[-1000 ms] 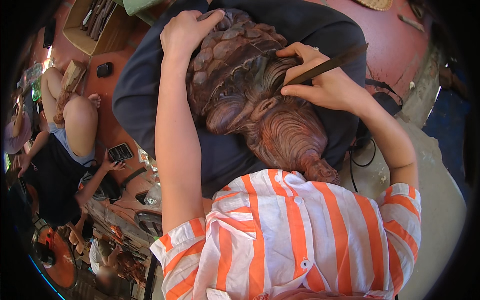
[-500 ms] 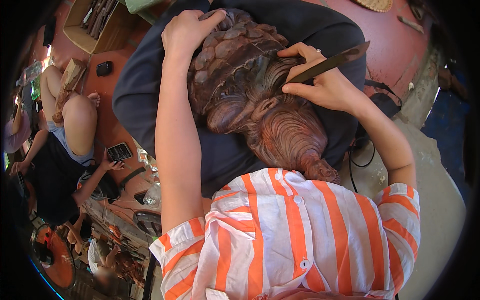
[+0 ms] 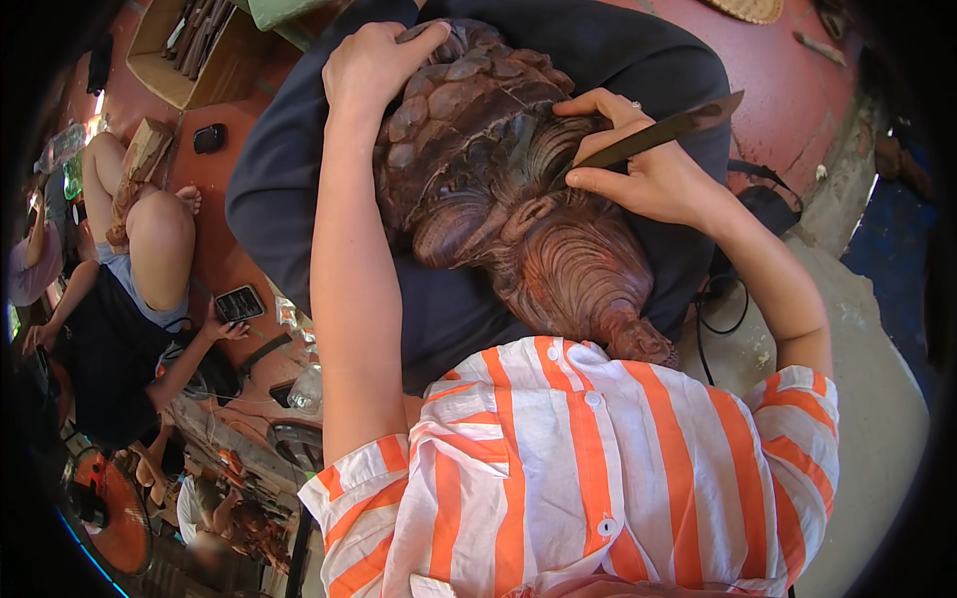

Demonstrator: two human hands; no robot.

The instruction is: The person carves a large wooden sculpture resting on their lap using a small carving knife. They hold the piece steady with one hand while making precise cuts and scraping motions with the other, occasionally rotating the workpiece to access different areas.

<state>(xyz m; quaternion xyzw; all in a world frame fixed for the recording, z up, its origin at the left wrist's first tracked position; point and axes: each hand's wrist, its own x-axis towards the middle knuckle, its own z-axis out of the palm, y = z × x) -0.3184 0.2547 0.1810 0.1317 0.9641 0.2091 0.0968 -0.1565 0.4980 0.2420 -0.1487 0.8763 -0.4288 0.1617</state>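
A reddish-brown carved wooden figure point(image 3: 498, 189), with scale-like and flowing ridged carving, lies across my lap on dark blue cloth point(image 3: 289, 169). My left hand point(image 3: 374, 65) grips the far scaled end of the carving. My right hand point(image 3: 638, 169) holds a long dark flat carving tool point(image 3: 663, 132), its tip resting in the ridged grooves near the middle of the figure. My orange-and-white striped shirt point(image 3: 588, 478) fills the lower part of the view.
To the left a person point(image 3: 120, 299) sits on the red floor with a phone point(image 3: 237, 303) in hand. A cardboard box of tools point(image 3: 199, 45) stands at the top left. An orange fan point(image 3: 110, 508) is at lower left. A black cable point(image 3: 723, 309) hangs at right.
My right hand has shifted the tool slightly along the carved grooves. My left hand stays on the carving's far end.
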